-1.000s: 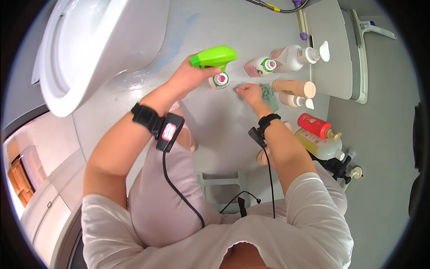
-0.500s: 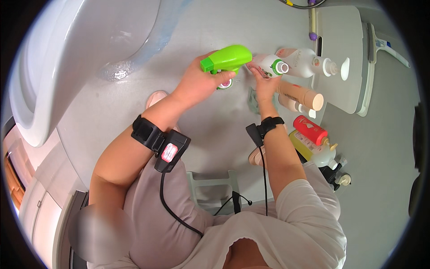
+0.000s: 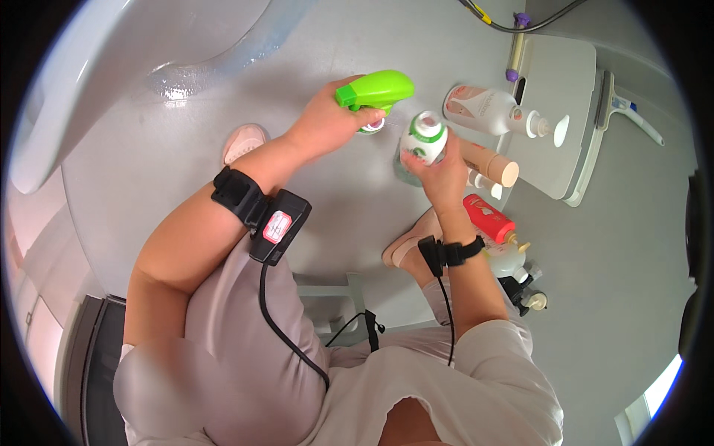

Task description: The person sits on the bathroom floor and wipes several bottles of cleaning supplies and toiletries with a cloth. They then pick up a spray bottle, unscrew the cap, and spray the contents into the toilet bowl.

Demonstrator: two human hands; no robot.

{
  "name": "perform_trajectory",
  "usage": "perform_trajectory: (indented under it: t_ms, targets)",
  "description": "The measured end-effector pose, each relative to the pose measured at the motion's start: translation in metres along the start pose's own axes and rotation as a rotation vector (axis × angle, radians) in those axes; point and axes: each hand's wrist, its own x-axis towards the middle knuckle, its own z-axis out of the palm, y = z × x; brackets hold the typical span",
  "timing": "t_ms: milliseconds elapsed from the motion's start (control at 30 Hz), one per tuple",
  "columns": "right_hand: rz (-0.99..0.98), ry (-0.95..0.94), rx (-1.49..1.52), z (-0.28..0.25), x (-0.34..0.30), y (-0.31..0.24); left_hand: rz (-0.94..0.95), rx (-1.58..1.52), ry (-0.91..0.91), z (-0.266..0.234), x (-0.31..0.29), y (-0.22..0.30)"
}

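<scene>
Head view, looking down on a grey bathroom floor (image 3: 349, 208). Left hand (image 3: 327, 119) is closed around the neck of a green trigger sprayer head (image 3: 375, 91), nozzle pointing toward the person's right. Right hand (image 3: 439, 167) is closed around a white bottle with a green band (image 3: 422, 140), held upright just beside and slightly below the sprayer head; the two parts are near but apart. The bottle mouth faces up toward the camera.

On the floor past the hands: a white pump bottle (image 3: 487, 111) lying on its side, a beige tube (image 3: 487, 162) beside it, a red bottle (image 3: 487, 218) near the right wrist, and a flat white scale (image 3: 554, 111). White toilet bowl (image 3: 44, 97) at the left rim. Black wrist devices sit on both forearms.

Judgement: sprayer head and bottle are separated, so the step in hand is joining or parting them. The next move calls for lining the sprayer's collar over the bottle mouth, keeping the bottle vertical, then turning one part against the other.
</scene>
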Motion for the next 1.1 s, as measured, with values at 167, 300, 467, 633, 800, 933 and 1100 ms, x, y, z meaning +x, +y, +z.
perform_trajectory:
  t_ms: [167,300,467,633,800,933,1100]
  targets:
    - [-0.054,-0.045,-0.353,-0.013,-0.008,-0.027,-0.015,-0.017,0.061,0.002,-0.005,0.006]
    - [-0.066,-0.070,-0.520,-0.021,-0.006,-0.037,-0.034,-0.022,0.060,0.000,-0.007,0.009]
    - [-0.055,-0.090,-0.633,-0.028,-0.006,-0.046,-0.023,-0.104,0.061,0.000,-0.008,0.008]
    - [-0.088,-0.081,-0.696,-0.029,-0.006,-0.050,-0.039,-0.111,0.078,0.000,-0.009,0.010]
    - [-0.112,-0.071,-0.767,-0.034,-0.005,-0.056,-0.016,-0.108,0.071,0.000,-0.009,0.011]
    - [-0.125,-0.058,-0.806,-0.037,-0.005,-0.062,-0.021,-0.151,0.065,0.001,-0.008,0.008]
    - [-0.146,-0.039,-0.872,-0.040,-0.003,-0.067,0.003,-0.124,0.079,0.001,-0.005,0.002]
